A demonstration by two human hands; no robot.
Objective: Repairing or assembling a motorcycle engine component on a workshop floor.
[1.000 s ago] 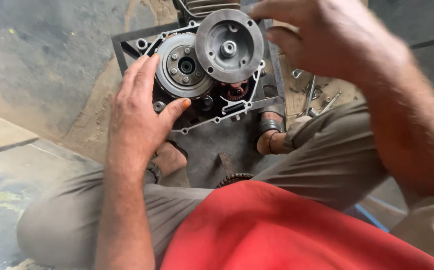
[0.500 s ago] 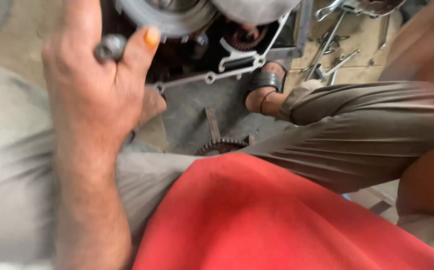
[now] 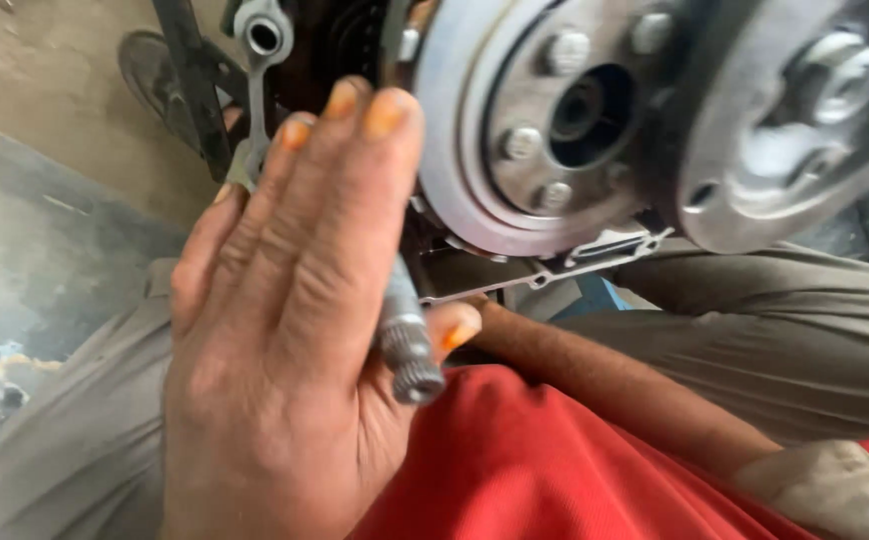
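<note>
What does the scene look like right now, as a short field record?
Left hand: raised close to the camera, fingers around a grey metal shaft with a splined end
Right hand: not in view
Behind the hand: round silver clutch assembly with bolts on an engine case
Below: red shirt, grey trousers
Blur: heavy, fine detail unclear

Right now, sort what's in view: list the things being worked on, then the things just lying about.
In hand:
left hand
splined metal shaft
round clutch assembly
round metal cover

Lying about:
dark metal bracket
concrete floor
</note>
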